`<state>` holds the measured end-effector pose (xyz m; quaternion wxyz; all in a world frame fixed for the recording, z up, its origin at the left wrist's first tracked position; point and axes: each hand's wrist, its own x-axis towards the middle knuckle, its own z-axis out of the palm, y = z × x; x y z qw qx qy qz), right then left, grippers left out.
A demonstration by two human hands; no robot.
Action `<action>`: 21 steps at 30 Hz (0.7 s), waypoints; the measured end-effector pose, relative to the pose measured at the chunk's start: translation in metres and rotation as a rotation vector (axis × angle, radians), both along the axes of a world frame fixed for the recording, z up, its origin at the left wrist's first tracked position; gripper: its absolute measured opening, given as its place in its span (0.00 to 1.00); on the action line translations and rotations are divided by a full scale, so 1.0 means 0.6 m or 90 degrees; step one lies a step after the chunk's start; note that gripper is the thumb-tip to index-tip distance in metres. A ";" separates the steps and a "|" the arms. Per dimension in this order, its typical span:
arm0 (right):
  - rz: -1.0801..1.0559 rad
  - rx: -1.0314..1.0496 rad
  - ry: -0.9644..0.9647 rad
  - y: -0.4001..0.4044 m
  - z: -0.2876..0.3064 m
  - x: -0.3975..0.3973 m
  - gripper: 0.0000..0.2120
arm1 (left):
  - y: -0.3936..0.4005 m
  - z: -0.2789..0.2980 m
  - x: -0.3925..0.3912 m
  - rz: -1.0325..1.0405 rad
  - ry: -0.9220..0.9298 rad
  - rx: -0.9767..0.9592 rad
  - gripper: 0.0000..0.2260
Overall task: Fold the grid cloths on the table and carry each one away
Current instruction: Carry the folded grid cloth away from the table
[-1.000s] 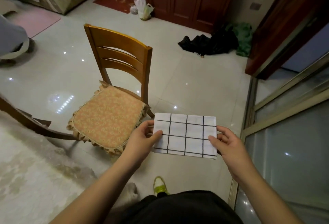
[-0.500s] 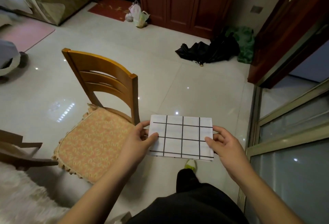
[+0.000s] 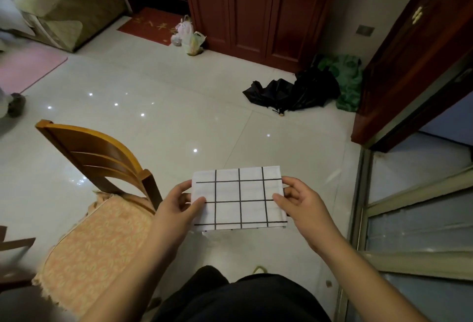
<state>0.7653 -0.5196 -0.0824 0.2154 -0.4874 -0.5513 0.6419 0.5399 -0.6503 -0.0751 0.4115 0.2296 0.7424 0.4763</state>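
Note:
A folded white cloth with a black grid (image 3: 240,197) is held flat in front of me, above the tiled floor. My left hand (image 3: 179,206) pinches its left edge, thumb on top. My right hand (image 3: 299,202) pinches its right edge the same way. The cloth is a neat rectangle, its grid lines showing on the upper face. The table is out of view.
A wooden chair with an orange cushion (image 3: 99,222) stands close on my left. A black umbrella (image 3: 289,92) and a green bag (image 3: 345,78) lie on the floor ahead, by red-brown cabinets (image 3: 250,7). A sliding glass door frame (image 3: 363,206) runs along the right.
I have walked forward past the chair, which slid down and left in view. Both hands keep the same hold on the folded cloth.

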 end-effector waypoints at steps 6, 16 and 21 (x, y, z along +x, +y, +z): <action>0.058 -0.016 -0.011 0.102 -0.012 -0.103 0.19 | 0.064 -0.013 -0.086 0.049 -0.010 -0.017 0.15; 0.155 0.006 -0.022 0.272 0.007 -0.342 0.15 | 0.188 -0.011 -0.275 0.125 0.029 0.009 0.15; 0.201 0.015 -0.020 0.336 0.025 -0.431 0.15 | 0.234 0.000 -0.346 0.168 0.037 0.024 0.14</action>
